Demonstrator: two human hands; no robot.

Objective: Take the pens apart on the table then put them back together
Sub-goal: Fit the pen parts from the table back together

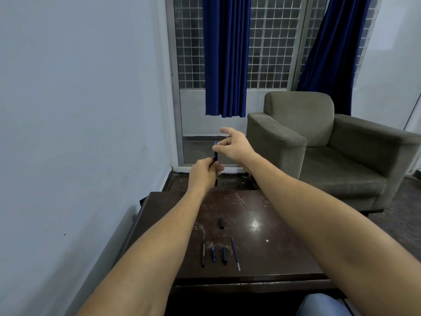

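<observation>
I hold a dark blue pen (215, 156) upright in the air beyond the far edge of the table. My left hand (204, 174) is closed round its lower barrel. My right hand (234, 144) pinches the pen's top end with thumb and a finger, the other fingers spread. On the dark brown table (273, 247) lie loose pen parts: a black cap (221, 223), a black barrel (203, 254), a blue tip piece (213, 253), another black piece (224, 255) and a thin blue refill (235, 253).
A grey-green armchair (330, 151) stands to the right behind the table. A pale wall runs along the left. A grilled window with blue curtains (225, 55) is straight ahead. A bit of blue cloth (323, 305) shows at the bottom right.
</observation>
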